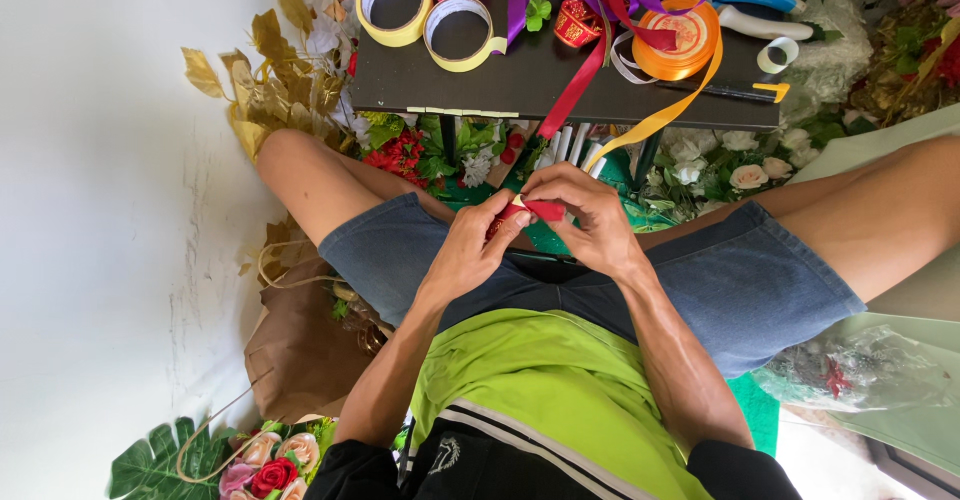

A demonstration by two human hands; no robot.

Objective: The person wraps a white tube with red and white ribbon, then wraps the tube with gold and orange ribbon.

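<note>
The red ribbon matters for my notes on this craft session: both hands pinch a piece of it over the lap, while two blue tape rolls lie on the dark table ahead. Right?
Not quite. The head view shows the two tape rolls are yellow, not blue. The rest holds: the left hand and right hand pinch the red ribbon over the lap, and the rolls lie on the dark table.

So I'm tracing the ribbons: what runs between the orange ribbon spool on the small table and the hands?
In the head view, a loose orange ribbon strand trails from the orange spool over the dark table's edge, down toward the right hand.
</note>
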